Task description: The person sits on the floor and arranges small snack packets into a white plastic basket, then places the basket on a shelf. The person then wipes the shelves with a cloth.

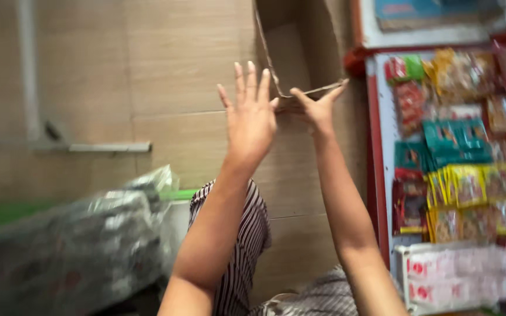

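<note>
I see both arms raised: my left hand point(251, 114) spread open just beside the cardboard box point(297, 50), my right hand point(318, 108) touching its lower edge. Blurred snack packets point(460, 169) hang on the right.

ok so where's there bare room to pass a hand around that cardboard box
Free: the bare tiled wall left of the cardboard box, above the plastic-wrapped bundle. Crowded: right of the box, the red-framed rack packed with snack packets. Under the box, the left hand and right hand fill the space.
</note>
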